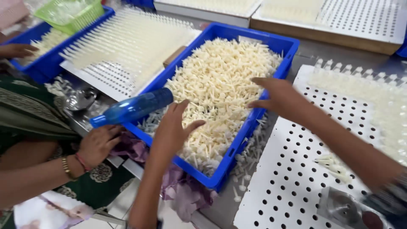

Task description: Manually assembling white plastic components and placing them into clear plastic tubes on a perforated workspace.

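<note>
From my head camera, looking down: my left hand [171, 127] lies flat on the heap of small white plastic pegs [220, 80] that fills the blue crate [237, 144], fingers together and spread forward, thumb out to the side, closed on nothing. My right hand [277, 98] reaches in over the crate's right wall, fingers extended toward the pile, palm down and loose — it holds nothing that I can see. The crate runs long from near me up and away toward the right, and the pegs in it lie jumbled, pointing every way, heaped nearly to the rim. A few pegs have spilled onto the table beside the crate's right wall.

To my right lies a white perforated board [292, 178], its far part set with upright pegs in rows, a few loose pegs lying flat on it. A grey metal block [339, 203] sits at its near corner.

To my left another person's hand [97, 144], with bangles at the wrist, rests by a blue plastic bottle [133, 108] that lies on its side — long axis running from lower left to upper right, its far end resting on the crate's left rim. Farther back a second blue crate [46, 63] holds pegs and a green basket [72, 15], beside another board of standing pegs [127, 42].
</note>
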